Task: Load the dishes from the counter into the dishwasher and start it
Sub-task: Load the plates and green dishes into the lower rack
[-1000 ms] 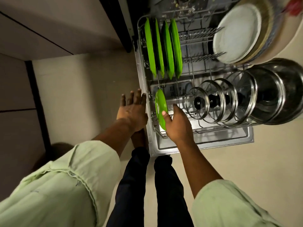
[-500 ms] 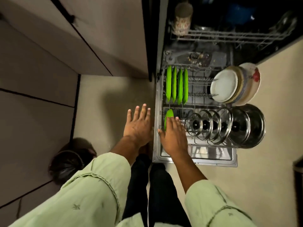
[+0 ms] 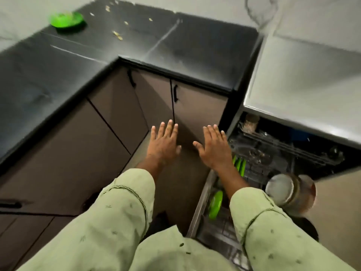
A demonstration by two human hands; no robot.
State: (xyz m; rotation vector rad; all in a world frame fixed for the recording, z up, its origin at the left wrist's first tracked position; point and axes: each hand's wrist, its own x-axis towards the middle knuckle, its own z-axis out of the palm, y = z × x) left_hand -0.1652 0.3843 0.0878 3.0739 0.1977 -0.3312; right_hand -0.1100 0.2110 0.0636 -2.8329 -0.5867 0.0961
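Both hands hang in front of me with fingers spread and nothing in them: my left hand (image 3: 163, 144) before the brown cabinet doors, my right hand (image 3: 214, 146) beside the open dishwasher (image 3: 277, 153). Its pulled-out lower rack (image 3: 201, 208) shows at the lower right, with a small green plate (image 3: 215, 204) standing near the front, more green plates (image 3: 239, 166) behind my right wrist, and pale round plates (image 3: 281, 189) farther right. A green dish (image 3: 66, 19) sits on the black counter (image 3: 58, 65) at the far left. The view is blurred.
Food crumbs (image 3: 117, 35) lie on the black counter near the corner. A grey steel top (image 3: 304, 85) covers the dishwasher on the right. Brown cabinet doors with black handles (image 3: 175, 92) fill the corner under the counter. My green sleeves fill the bottom of the view.
My right hand has let go of the small green plate, which stays in the rack. Both hands have risen, open, and my view has swung up from the rack toward the counter.
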